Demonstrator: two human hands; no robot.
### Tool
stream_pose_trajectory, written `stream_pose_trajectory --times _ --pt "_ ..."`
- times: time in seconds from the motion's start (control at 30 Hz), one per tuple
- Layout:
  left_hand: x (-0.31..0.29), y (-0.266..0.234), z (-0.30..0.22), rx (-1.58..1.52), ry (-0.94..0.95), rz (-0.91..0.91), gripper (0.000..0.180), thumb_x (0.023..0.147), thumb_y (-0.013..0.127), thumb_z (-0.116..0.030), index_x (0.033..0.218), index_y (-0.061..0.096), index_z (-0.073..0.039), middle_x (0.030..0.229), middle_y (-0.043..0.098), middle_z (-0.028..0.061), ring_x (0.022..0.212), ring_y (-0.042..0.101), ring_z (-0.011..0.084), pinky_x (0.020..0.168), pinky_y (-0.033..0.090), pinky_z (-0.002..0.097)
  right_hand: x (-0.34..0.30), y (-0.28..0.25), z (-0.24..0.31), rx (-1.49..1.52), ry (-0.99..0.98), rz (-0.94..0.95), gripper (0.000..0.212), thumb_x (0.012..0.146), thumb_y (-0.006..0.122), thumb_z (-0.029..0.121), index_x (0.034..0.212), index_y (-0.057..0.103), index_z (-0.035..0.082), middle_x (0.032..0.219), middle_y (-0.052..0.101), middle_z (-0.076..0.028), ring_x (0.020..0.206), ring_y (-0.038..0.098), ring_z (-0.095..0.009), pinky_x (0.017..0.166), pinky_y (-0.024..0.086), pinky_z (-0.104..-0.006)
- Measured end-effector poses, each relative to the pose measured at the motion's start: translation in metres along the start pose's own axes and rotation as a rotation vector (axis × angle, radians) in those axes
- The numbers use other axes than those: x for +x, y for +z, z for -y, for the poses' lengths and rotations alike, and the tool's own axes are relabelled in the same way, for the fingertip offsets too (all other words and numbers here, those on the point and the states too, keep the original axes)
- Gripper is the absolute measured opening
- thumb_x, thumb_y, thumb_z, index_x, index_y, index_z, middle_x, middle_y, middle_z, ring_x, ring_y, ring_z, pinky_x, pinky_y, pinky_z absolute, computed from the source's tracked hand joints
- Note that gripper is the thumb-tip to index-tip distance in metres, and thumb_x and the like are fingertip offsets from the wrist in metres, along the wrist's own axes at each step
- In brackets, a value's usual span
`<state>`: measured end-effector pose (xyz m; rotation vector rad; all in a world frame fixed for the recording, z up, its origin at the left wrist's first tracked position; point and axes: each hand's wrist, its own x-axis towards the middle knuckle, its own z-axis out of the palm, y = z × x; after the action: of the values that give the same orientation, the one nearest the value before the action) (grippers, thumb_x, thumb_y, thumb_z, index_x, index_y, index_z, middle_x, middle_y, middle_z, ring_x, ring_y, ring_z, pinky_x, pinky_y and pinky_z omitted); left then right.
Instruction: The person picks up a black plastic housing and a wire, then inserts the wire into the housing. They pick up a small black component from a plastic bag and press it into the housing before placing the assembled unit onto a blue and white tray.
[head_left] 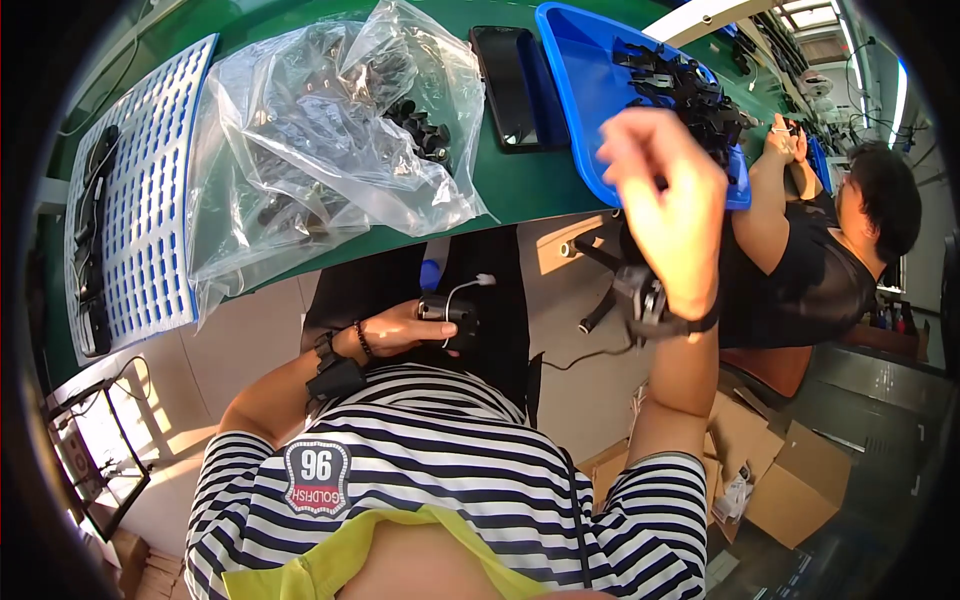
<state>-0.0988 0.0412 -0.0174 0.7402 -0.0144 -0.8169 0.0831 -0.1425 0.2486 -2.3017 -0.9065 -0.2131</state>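
Observation:
Low in front of my body, my left hand (400, 330) is closed around a small black part (462, 318). A white cable (449, 305) loops from it and ends in a white connector (485, 280). Over the near left part of a blue tray (575, 100), my right hand (665, 195) is raised with its fingers bent. Motion blurs those fingers, so whether they hold anything cannot be made out. Several black plastic parts (690, 85) lie heaped in the tray, just beyond my right hand.
A clear plastic bag (290, 150) with black pieces covers the left of the green table (510, 190). Left of it, black strips lie on a white slotted sheet (150, 200). A dark phone (515, 90) lies beside the tray. To the right sits a person (810, 240), above cardboard boxes (800, 485).

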Motion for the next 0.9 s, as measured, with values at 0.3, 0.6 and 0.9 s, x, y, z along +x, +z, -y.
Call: stream_pose_trajectory --times 0.3,0.6,0.9 --pt "0.009 0.005 -0.003 0.212 0.093 -0.301 0.042 0.092 0.074 -0.020 0.128 0.058 -0.004 0.112 0.066 0.0048 0.101 0.061 0.0113 0.088 0.052 0.0291 0.059 -0.009 -0.125 -0.811 0.028 0.262 0.025 0.088 0.073 0.017 0.101 0.061 0.000 0.093 0.071 -0.020 0.090 0.069 -0.039 0.075 0.056 -0.0472" --pt "0.001 0.000 -0.010 0.527 0.054 -0.257 0.048 0.092 0.076 -0.029 0.127 0.055 -0.005 0.106 0.064 0.0033 0.095 0.061 0.0105 0.084 0.050 0.0252 0.056 -0.028 -0.145 -0.464 0.030 0.258 0.037 0.090 0.071 0.012 0.121 0.057 -0.002 0.080 0.065 -0.011 0.071 0.063 -0.024 0.067 0.050 -0.0337" --pt "0.003 -0.007 -0.012 -0.257 -0.030 -0.259 0.053 0.099 0.065 -0.035 0.139 0.047 -0.006 0.121 0.061 0.0039 0.113 0.061 0.0158 0.096 0.053 0.0361 -0.053 -0.058 -0.038 0.444 0.232 -0.055 0.038 0.100 0.051 0.000 0.138 0.052 -0.001 0.088 0.056 -0.004 0.061 0.044 -0.006 0.055 0.038 -0.0200"
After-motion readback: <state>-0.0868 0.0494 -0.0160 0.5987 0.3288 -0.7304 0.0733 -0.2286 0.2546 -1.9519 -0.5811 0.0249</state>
